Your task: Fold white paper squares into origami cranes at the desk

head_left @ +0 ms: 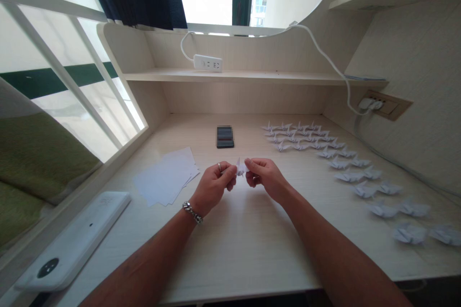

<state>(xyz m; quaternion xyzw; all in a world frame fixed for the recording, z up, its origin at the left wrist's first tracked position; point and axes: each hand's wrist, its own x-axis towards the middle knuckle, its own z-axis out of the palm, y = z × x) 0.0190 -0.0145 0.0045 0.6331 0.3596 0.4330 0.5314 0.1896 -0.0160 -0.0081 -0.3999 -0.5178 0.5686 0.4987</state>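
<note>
Pale wooden desk (230, 254) under a bright window: a person's left hand (213, 186) and right hand (264, 178) meet just above the desktop. Each pinches one side of a small white folded paper (240, 168) between thumb and fingertips, so both hands are closed on it and it hangs between them, clear of the wood.

Left of the grip lies a loose stack of white sheets (166, 176). Just beyond the grip sits a dark phone (225, 136) (its face blurred out). Right of the grip, rows of paper cranes (324, 146) run from the back of the desk toward its near edge. A white power strip (208, 63) rests on the shelf well beyond the grip, and a long white device (72, 240) lies near the front edge, far to the left.

The piece looks thin and tiny. Too hard a pull from either side could tear a crease or crush a point, and a slack pinch could let it drop. A swing of the right forearm might scatter the nearest cranes.

Fingertips cover most of the folded paper, so its shape and how far it is folded cannot be made out. The far cranes run together, the nearest ones smear at the picture's edge, and both forearms are cut off at the bottom.
</note>
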